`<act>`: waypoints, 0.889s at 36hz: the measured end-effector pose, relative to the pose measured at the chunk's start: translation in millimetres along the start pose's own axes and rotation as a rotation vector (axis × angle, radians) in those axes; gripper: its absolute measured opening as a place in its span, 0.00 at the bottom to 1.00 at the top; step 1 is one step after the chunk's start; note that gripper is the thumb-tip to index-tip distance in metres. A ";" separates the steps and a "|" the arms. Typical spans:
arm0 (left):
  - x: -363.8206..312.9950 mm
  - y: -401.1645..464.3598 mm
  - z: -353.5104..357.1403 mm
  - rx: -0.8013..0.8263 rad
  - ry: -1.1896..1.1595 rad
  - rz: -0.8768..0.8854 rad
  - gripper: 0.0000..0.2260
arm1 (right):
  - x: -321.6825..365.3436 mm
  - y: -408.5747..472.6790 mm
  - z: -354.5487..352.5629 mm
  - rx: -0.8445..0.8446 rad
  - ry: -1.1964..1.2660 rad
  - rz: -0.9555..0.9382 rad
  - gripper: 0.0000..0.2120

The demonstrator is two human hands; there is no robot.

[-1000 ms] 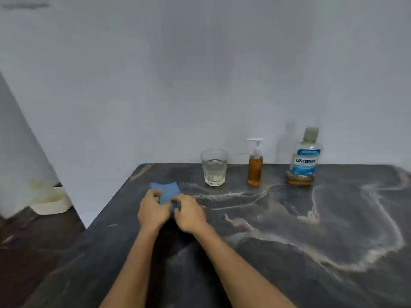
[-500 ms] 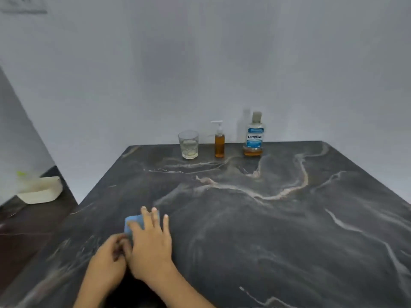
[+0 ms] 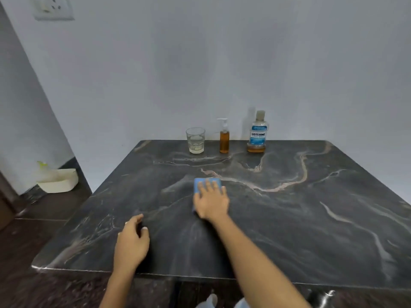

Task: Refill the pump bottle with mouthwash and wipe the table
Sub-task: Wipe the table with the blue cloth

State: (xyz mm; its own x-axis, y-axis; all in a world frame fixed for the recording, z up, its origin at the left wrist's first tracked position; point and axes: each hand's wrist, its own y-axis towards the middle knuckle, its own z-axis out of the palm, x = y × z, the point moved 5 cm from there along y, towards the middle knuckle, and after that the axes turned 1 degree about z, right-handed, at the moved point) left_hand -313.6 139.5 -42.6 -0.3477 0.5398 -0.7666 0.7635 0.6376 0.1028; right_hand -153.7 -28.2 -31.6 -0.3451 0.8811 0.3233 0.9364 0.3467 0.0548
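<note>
Your right hand (image 3: 211,202) lies flat on the folded blue cloth (image 3: 207,183) near the middle of the dark, pale-veined stone table (image 3: 311,218), fingers straight and together, pressing it down rather than gripping it. The cloth's far edge shows just beyond your fingertips and a thin strip shows by your wrist, so its long axis seems to run away from you, in line with your forearm. Your left hand (image 3: 131,241) rests near the front edge, well apart from the cloth, fingers loosely curled around nothing. The right hand is clearly the one placed to wipe. Unwiped-looking table stretches to the right and toward the back wall, so the next stroke probably goes that way. The slab is smooth and faintly glossy; the soft cloth should slide easily under a flat palm. At the far edge stand the clear faceted glass tumbler (image 3: 195,140), the slim amber pump bottle with a white pump (image 3: 224,138), and the clear mouthwash bottle with a blue label (image 3: 257,133), holding only a little amber liquid at its base. All three are upright, near one another and well apart from the cloth.
</note>
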 end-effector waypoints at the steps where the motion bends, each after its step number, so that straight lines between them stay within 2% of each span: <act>1: -0.8 0.9 2.3 0.008 0.019 -0.009 0.17 | -30.4 3.4 -12.8 -0.014 -0.014 0.066 0.24; 6: -13.0 8.0 14.3 0.058 0.067 0.019 0.19 | -187.5 -22.1 -69.8 -0.120 -0.109 0.453 0.24; 9: -20.8 13.6 18.2 0.054 0.092 0.039 0.19 | -253.9 -54.7 -87.7 -0.162 -0.109 0.711 0.26; 12: -24.3 16.6 21.4 0.041 0.107 0.065 0.20 | -263.8 -65.3 -88.9 -0.179 -0.068 0.852 0.27; 15: -22.0 15.9 23.0 0.011 0.112 0.060 0.20 | -238.6 -55.7 -82.2 -0.171 -0.042 0.900 0.28; 17: -20.7 14.7 23.3 -0.013 0.127 0.084 0.20 | -206.5 -39.1 -71.3 -0.128 -0.039 0.822 0.28; 20: -18.7 13.7 23.7 -0.038 0.110 0.105 0.20 | -125.9 -7.3 -41.4 -0.062 -0.040 0.592 0.26; 22: -18.4 13.7 22.7 -0.064 0.085 0.119 0.19 | -52.5 10.2 -14.5 -0.006 -0.051 0.369 0.26; 25: -19.2 14.1 18.8 -0.125 -0.020 0.119 0.19 | 59.3 13.6 23.4 0.054 -0.127 -0.061 0.25; 27: -18.3 14.1 13.3 -0.183 -0.100 0.116 0.18 | 111.9 6.1 45.3 0.137 -0.175 -0.285 0.25; 29: -17.0 13.9 7.7 -0.226 -0.153 0.122 0.18 | 135.2 1.5 57.1 0.203 -0.214 -0.400 0.24; 32: -18.9 13.4 8.5 -0.188 -0.136 0.133 0.18 | 127.2 6.5 52.3 0.187 -0.187 -0.425 0.24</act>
State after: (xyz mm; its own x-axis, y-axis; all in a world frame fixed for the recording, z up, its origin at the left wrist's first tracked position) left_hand -292.2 133.2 -32.1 -0.1651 0.5553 -0.8151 0.6787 0.6636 0.3147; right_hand -194.9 103.0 -39.5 -0.7149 0.6863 0.1337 0.6892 0.7239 -0.0306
